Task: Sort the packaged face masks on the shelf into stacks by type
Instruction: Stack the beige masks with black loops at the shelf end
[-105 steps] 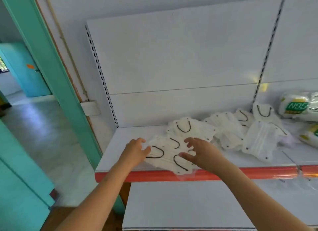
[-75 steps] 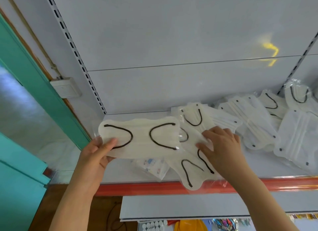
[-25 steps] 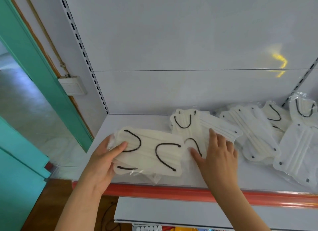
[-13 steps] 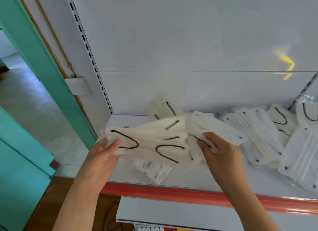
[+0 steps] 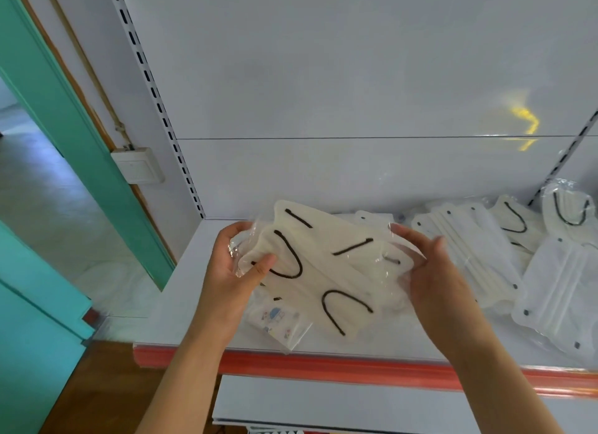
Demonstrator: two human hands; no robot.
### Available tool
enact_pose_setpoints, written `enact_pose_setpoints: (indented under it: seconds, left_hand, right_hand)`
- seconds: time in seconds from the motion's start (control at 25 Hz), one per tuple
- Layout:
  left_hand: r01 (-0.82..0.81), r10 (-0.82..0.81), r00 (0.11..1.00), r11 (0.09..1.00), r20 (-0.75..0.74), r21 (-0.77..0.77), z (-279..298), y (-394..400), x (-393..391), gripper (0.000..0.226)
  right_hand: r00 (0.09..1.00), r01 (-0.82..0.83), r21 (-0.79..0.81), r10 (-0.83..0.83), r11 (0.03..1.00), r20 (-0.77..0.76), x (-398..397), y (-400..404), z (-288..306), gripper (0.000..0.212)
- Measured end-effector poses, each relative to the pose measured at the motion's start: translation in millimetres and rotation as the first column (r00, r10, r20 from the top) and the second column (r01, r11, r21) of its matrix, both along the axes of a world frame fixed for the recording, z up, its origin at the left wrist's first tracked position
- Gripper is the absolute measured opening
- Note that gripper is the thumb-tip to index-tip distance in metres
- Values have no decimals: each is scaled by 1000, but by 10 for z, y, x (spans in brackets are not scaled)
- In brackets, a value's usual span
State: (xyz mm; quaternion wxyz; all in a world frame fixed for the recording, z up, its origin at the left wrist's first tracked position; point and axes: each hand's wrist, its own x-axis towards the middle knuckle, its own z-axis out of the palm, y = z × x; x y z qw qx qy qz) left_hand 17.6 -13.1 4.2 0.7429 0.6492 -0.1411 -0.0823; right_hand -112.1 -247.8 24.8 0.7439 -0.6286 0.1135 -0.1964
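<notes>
Shelf (image 5: 194, 304): white deck, orange front strip (image 5: 323, 365). White back panel (image 5: 323, 77) with slotted uprights. Teal door frame (image 5: 64, 116) and a wall switch (image 5: 137, 165) to the left.

Bundle of cream black-loop masks (image 5: 323, 265) in clear wrappers held above the shelf's left part. Left hand (image 5: 231, 278) grasps its left end, thumb on top. Right hand (image 5: 430, 272) holds the right end, fingers curled round the wrapper edge. Exact number in the bundle cannot be told.

One printed mask packet (image 5: 280, 325) lies under the bundle near the front edge.

Right of the hands: heap of white pleated masks (image 5: 466, 249); two black-loop masks (image 5: 514, 220) behind it.
</notes>
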Motion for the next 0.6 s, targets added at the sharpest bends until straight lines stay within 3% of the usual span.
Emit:
enact_pose_setpoints:
  seconds: [0.08,0.2,0.28,0.44,0.52,0.6]
  left_hand:
    - [-31,31,1000,1000,0,0,-63,-56,-33,64]
    - [119,-124,992,969,11,216,-128,16,-55,69]
    - [142,-160,986,946,37,290,-111,115,-65,56]
    - [59,-100,984,963,145,261,-73,145,-117,40]
    - [59,-98,983,969,154,242,-65,88,-128,51]
    - [154,-192,970,960,148,232,-99,64,-112,83]
  right_hand:
    - [1000,-9,-127,8,992,-11,-42,-3,-71,33]
    - [994,-95,-275,78,957,-72,-105,3,-189,39]
    - [996,-75,-301,60,951,-58,-146,-4,-197,24]
    - [999,29,-326,-16,945,45,-166,-30,-175,22]
    - [994,25,-317,8,948,105,-154,-43,-106,20]
    - [991,-111,-433,133,895,20,-161,-89,-100,46]
